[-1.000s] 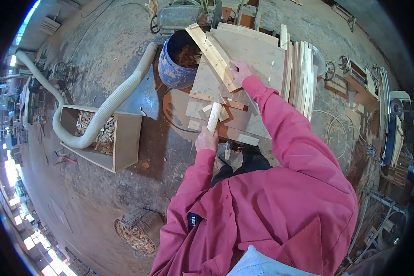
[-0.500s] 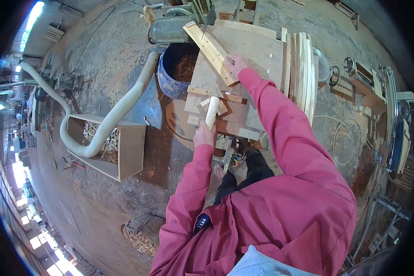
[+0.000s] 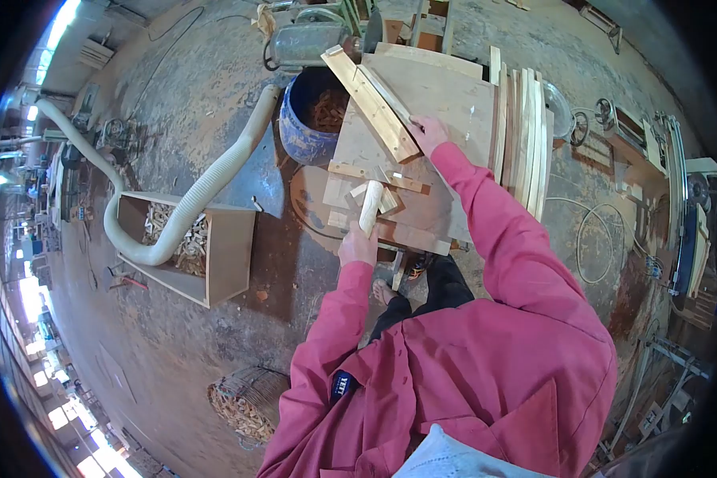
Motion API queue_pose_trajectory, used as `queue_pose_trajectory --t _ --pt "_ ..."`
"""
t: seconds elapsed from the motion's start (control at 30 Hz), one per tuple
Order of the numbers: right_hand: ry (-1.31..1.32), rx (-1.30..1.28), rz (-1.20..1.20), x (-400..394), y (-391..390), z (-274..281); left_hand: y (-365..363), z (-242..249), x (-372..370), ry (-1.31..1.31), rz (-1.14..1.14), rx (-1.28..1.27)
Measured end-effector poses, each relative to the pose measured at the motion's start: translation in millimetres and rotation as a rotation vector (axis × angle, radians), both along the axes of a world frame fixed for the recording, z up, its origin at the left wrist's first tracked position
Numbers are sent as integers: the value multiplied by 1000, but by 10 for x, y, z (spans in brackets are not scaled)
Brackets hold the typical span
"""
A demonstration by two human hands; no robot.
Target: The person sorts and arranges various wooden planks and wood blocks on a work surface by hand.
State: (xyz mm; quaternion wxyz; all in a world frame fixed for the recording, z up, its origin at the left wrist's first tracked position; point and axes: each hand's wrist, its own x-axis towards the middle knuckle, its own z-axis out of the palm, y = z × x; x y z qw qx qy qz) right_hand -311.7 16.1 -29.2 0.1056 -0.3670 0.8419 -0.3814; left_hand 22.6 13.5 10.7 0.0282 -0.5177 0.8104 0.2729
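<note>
My left hand (image 3: 358, 245) is closed around the lower end of a pale, rounded wooden stick (image 3: 370, 205). The stick's upper part lies over small wood pieces fixed on the plywood work table (image 3: 454, 99). My right hand (image 3: 429, 134) has its fingers closed on the near end of a thin wooden strip (image 3: 386, 92). That strip lies along the right side of a thick pale board (image 3: 370, 103), set slantwise across the table. Just beyond the strip's far end is a dark round disc (image 3: 373, 33), seen nearly edge-on.
Long wood strips (image 3: 526, 143) are lined up on the table's right side. A blue drum (image 3: 307, 143) with wood scraps stands at its left, below a green motor (image 3: 307, 46). A ribbed hose (image 3: 207, 183) runs past a wooden box (image 3: 231, 255) of offcuts. A basket (image 3: 247, 402) sits on the floor.
My right hand has moved slightly right and nearer to me, and the thin strip now shows apart from the thick board. My left hand keeps its hold on the stick. The view has shifted slightly.
</note>
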Motion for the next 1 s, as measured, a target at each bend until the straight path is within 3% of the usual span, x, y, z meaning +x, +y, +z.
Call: queue_pose_trajectory --t 0.07,0.13,0.33,0.77,0.93,1.0 --pt "35 77 6 96 -69 3 53 7 109 -13 7 13" --pt "-120 -72 41 117 -237 -32 69 -68 238 -28 9 18" --pt "-112 -57 70 -6 -572 -132 71 -112 329 0 -43 9" --pt "-130 -99 50 -700 -870 -77 -224 -138 -390 14 -13 6" --pt "-42 86 -87 -1030 -1011 -95 -268 -43 -585 7 22 47" --pt "-93 41 -151 -1116 -983 -193 -259 -8 -583 12 10 31"
